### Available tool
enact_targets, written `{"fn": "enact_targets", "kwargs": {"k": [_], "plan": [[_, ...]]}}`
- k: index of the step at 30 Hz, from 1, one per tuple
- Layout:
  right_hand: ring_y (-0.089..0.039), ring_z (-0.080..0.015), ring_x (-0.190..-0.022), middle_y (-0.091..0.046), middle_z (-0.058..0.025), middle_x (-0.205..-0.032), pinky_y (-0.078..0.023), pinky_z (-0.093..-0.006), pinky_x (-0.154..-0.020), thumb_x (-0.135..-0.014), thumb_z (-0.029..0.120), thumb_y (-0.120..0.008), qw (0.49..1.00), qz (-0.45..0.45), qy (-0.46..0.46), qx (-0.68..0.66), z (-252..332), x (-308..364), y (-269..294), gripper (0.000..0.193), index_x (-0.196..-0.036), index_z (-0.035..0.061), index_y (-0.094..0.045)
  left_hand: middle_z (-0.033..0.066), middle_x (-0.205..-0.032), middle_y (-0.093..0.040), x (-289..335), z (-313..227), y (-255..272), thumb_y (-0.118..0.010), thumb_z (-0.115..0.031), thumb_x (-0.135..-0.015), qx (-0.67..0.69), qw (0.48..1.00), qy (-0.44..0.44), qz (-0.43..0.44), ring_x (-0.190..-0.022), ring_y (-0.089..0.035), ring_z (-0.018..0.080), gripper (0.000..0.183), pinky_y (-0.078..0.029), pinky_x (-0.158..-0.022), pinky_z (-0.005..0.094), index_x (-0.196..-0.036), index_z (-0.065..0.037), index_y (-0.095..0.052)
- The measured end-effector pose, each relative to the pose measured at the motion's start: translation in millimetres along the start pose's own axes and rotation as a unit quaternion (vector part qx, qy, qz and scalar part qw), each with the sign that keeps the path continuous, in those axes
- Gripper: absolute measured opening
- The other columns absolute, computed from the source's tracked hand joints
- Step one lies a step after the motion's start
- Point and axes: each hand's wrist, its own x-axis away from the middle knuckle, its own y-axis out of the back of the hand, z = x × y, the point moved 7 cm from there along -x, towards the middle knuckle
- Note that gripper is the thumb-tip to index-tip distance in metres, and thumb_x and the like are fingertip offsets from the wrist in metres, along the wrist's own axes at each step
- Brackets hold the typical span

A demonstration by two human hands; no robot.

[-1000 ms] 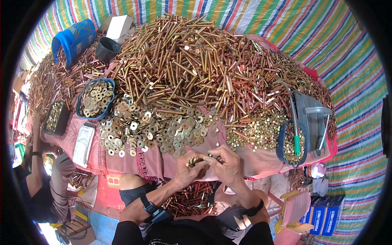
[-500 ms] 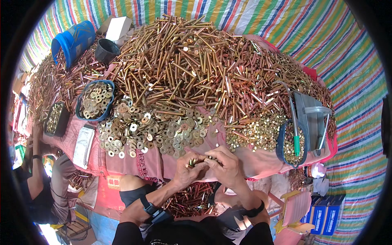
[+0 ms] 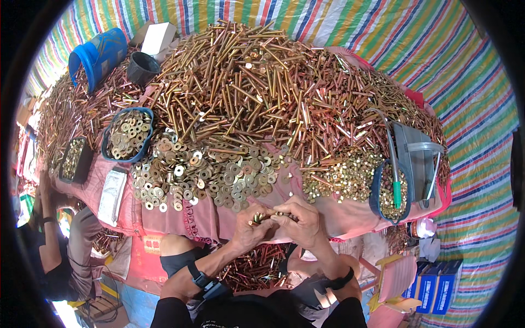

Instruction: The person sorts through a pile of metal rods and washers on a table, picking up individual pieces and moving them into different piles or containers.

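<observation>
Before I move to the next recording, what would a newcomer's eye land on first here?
First, the huge heap of long copper-coloured metal pieces filling the upper middle, with a spread of flat washers at its near edge, left of centre. Next, the brightly striped sheet behind it and down the right side. Below the washers, the left hand and right hand meet, holding small metal parts.

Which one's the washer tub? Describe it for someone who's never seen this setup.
Find the long mound of copper-toned metal rods across the picture. At its near edge, toward the left, just beside the pile of loose washers, sits a rounded blue tub. Unlike the narrow dark tray of small gold-toned pieces to its left, it's heaped with flat ring washers.
</observation>
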Motion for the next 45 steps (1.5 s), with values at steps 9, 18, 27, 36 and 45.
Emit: {"fn": "enact_targets", "kwargs": {"k": [9, 18, 27, 36, 45], "plan": [[-0.062, -0.0216, -0.070, -0.064, -0.0087, -0.085, -0.050, -0.0344, -0.063, -0.084, 0.005, -0.083, 1.000, -0.012, -0.014, -0.025, -4.8, 1.5, 3.7, 0.022, -0.103, 0.0020, -0.073, 0.0073, -0.082, -0.066, -3.2, -2.3, -3.7, -0.081, -0.003, -0.089, 0.008, 1.000, -0.011, 0.003, -0.071, -0.062, 0.0145, 0.016, -0.049, -0.062, 0.0315, -0.103, 0.000, -0.074], [-0.061, -0.0193, -0.066, -0.064, -0.0087, -0.081, -0.048, -0.0323, -0.059, -0.085, 0.007, -0.084, 0.999, -0.039, -0.021, 0.020, -4.2, 4.2, 1.0, 0.017, -0.095, 0.0011, -0.072, 0.0086, -0.083, -0.067, -0.3, 3.1, -1.1, -0.080, -0.003, -0.092, 0.035, 0.999, 0.039, 0.005, -0.071, -0.064, 0.0128, 0.014, -0.051, -0.062, 0.0299, -0.103, 0.002, -0.073], [-0.066, -0.0228, -0.076, -0.066, -0.0124, -0.094, -0.052, -0.0338, -0.065, -0.090, 0.006, -0.076, 0.998, 0.066, 0.012, -0.020, -2.8, -0.5, 6.9, 0.026, -0.116, 0.0012, -0.073, 0.0094, -0.087, -0.069, -3.4, -0.6, -2.4, -0.080, -0.003, -0.090, 0.001, 1.000, -0.004, 0.010, -0.074, -0.065, 0.0157, 0.015, -0.051, -0.065, 0.0308, -0.103, 0.001, -0.074], [-0.063, -0.0179, -0.074, -0.066, -0.0066, -0.090, -0.050, -0.0317, -0.063, -0.087, 0.008, -0.081, 0.999, -0.021, -0.018, -0.023, -8.2, 6.9, -0.4, 0.019, -0.105, 0.0035, -0.077, 0.0084, -0.078, -0.064, -2.5, -2.6, -1.5, -0.079, -0.003, -0.088, 0.003, 1.000, 0.017, 0.006, -0.072, -0.060, 0.0193, 0.011, -0.048, -0.066, 0.0347, -0.096, 0.000, -0.074], [-0.062, -0.0192, -0.076, -0.060, -0.0076, -0.086, -0.050, -0.0316, -0.068, -0.090, 0.008, -0.077, 0.990, 0.134, -0.009, -0.037, -10.6, -0.1, 5.4, 0.025, -0.115, 0.0048, -0.077, 0.0089, -0.078, -0.065, -6.3, -7.5, -4.0, -0.081, -0.002, -0.085, -0.036, 0.998, -0.036, 0.040, -0.073, -0.060, 0.0226, 0.013, -0.048, -0.067, 0.0358, -0.091, 0.002, -0.070]]}}
